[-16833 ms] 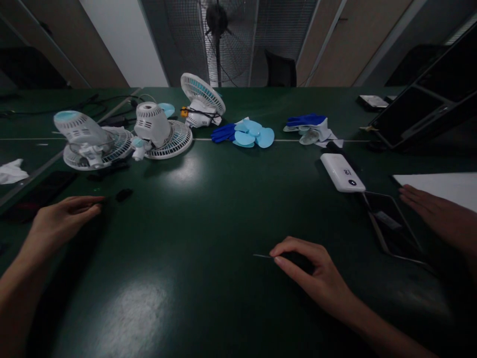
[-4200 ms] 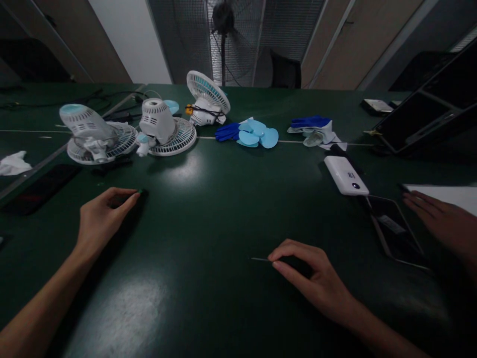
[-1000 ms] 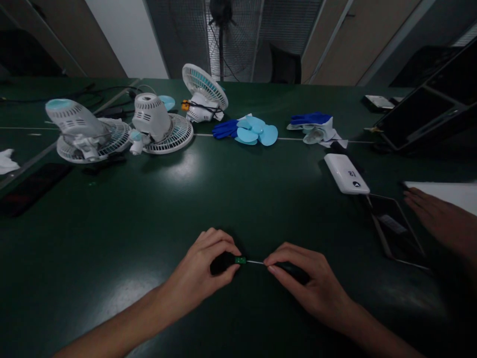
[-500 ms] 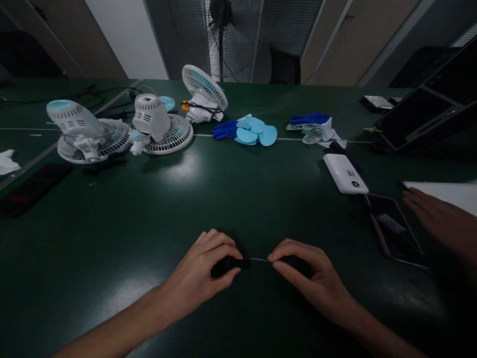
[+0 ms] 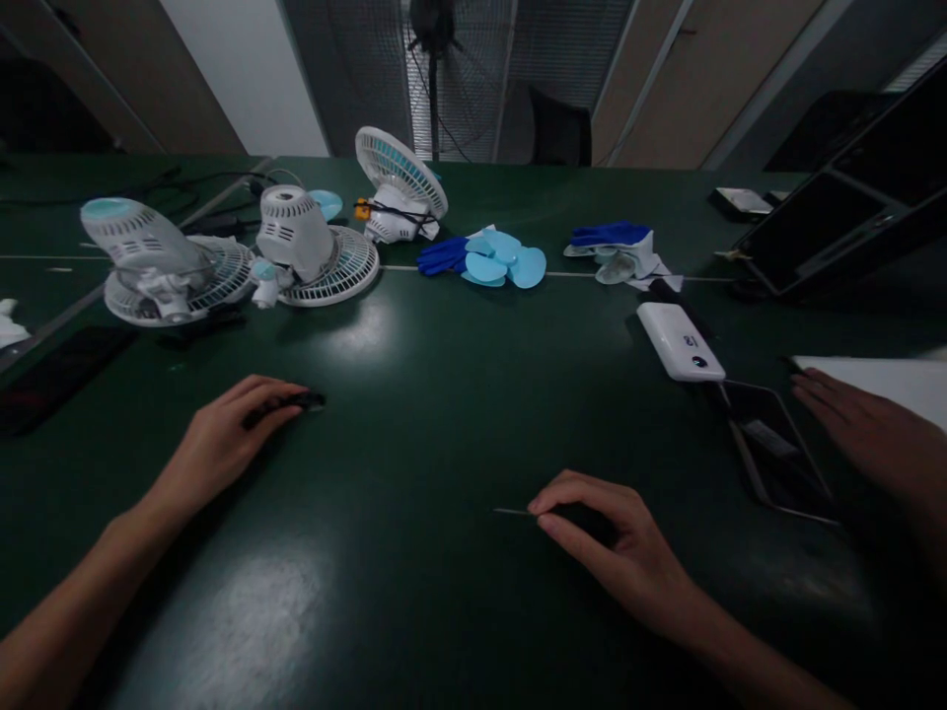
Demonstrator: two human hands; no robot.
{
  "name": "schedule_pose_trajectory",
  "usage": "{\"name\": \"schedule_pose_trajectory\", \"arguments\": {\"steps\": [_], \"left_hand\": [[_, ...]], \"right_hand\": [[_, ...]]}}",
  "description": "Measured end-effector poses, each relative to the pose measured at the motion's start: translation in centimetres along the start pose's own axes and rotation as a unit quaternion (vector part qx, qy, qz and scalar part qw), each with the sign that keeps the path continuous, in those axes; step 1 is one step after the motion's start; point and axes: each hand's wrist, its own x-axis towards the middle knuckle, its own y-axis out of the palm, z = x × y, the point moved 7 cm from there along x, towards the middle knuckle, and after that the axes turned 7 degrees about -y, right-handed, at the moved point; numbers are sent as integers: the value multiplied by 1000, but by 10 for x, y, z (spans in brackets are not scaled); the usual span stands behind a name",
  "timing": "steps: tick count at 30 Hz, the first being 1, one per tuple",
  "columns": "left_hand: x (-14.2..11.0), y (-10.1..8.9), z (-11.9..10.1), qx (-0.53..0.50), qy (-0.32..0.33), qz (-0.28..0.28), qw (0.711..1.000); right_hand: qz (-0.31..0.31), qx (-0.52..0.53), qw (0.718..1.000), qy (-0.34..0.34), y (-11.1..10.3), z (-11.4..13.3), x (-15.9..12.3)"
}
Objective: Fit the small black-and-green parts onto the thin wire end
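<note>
My left hand (image 5: 231,431) is closed around a small black object (image 5: 309,400), whose end sticks out past the thumb and fingertips; its kind is too dark to make out. Low over the table, my right hand (image 5: 603,537) pinches a thin metal rod (image 5: 510,511) between thumb and fingertips. The rod's bare end points left, and whatever sits behind it in the palm is lost in shadow. A wide gap of table lies between the two hands.
Several white fans, one being this upright one (image 5: 403,187), stand at the back left. Light blue fan blades (image 5: 504,258) and blue-and-white gloves (image 5: 614,251) lie farther back. To the right are a white power bank (image 5: 681,340), a phone (image 5: 776,449) and another person's hand (image 5: 865,419).
My left hand has moved away to the left and forward with the black object, apart from the rod's tip. My right hand has stayed nearly in place, still pinching the rod.
</note>
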Motion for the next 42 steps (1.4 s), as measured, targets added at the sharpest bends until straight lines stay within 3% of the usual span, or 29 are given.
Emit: {"name": "schedule_pose_trajectory", "arguments": {"steps": [3,6,14,21,25,29,31,35,42], "left_hand": [[6,-25,36,37,-64,-36,997],[3,-37,53,55,-86,-58,993],[-2,-47,92,-14,-128,7,992],[-5,-61,78,26,-126,-22,991],[-4,-59,86,71,-111,-34,991],[-7,-61,98,97,-177,-67,977],[-12,-63,93,67,-200,-104,972],[-18,-64,67,-32,-172,-160,971],[-21,-59,51,-112,-157,-136,972]], "right_hand": [[6,-6,1000,5,0,-1,-1],[7,-13,1000,6,-1,-2,-1],[10,-10,1000,6,0,0,-2],[13,-14,1000,5,-1,0,-2],[12,-9,1000,-1,0,0,-3],[11,-9,1000,-1,0,-1,-4],[13,-9,1000,1,0,-2,-4],[14,-8,1000,-2,0,0,-2],[11,-10,1000,2,0,1,-1]]}}
